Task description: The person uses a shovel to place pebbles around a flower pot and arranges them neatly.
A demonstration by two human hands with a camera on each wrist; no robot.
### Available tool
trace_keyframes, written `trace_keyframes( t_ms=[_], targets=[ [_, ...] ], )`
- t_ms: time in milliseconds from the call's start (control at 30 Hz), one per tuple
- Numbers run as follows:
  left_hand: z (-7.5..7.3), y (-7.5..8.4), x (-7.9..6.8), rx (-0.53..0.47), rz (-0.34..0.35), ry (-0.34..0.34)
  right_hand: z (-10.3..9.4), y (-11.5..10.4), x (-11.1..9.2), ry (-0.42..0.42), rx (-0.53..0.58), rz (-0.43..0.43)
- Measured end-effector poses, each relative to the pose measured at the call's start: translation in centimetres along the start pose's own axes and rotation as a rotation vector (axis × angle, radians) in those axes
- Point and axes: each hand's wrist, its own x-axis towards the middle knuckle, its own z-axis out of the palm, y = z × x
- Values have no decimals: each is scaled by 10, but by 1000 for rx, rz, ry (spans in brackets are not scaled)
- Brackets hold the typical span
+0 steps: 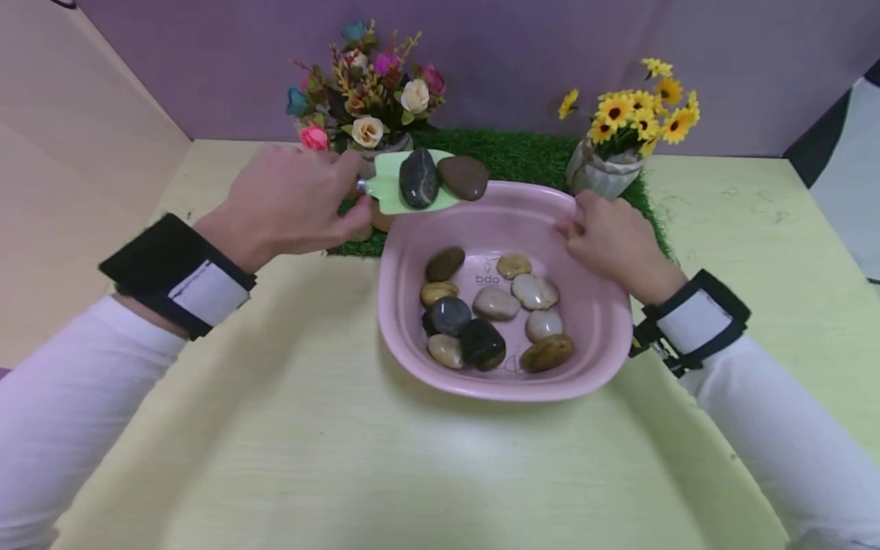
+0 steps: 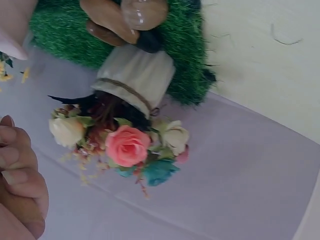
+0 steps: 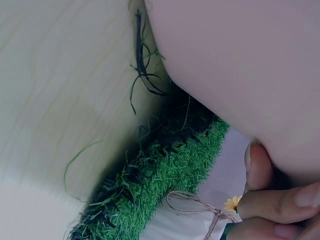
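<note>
My left hand (image 1: 289, 198) grips the handle of a light green toy shovel (image 1: 388, 202) above the basin's far left rim. On its blade lie a black stone (image 1: 419, 178) with a pale vein and a reddish-brown stone (image 1: 464, 178), which sticks out past the tip. A pink plastic basin (image 1: 505, 388) holds several smooth stones, among them a grey one (image 1: 495, 303), a black one (image 1: 483, 344) and a brown one (image 1: 547, 354). At the far right of the basin, my right hand (image 1: 615, 241) pinches the rim. The left wrist view shows only curled fingers (image 2: 22, 185), with the shovel out of sight.
A strip of artificial grass (image 1: 505, 153) runs along the wall behind the basin. Mixed flowers (image 1: 367, 99) in a white pot (image 2: 137, 72) stand at left, yellow flowers in another pot (image 1: 603, 172) at right. More stones (image 2: 145, 14) rest on the grass beside the left pot.
</note>
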Motion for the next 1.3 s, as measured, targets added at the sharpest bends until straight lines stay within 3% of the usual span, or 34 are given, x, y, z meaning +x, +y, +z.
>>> trace_keyframes(
  t_ms=[467, 800, 1300],
  targets=[
    [8, -30, -7, -3, -112, -121, 0, 0, 0, -3, 4, 1],
    [20, -49, -17, 22, -108, -11, 0, 1, 0, -3, 1, -5],
    [40, -52, -22, 9, -90, -101, 0, 0, 0, -4, 5, -6]
  ],
)
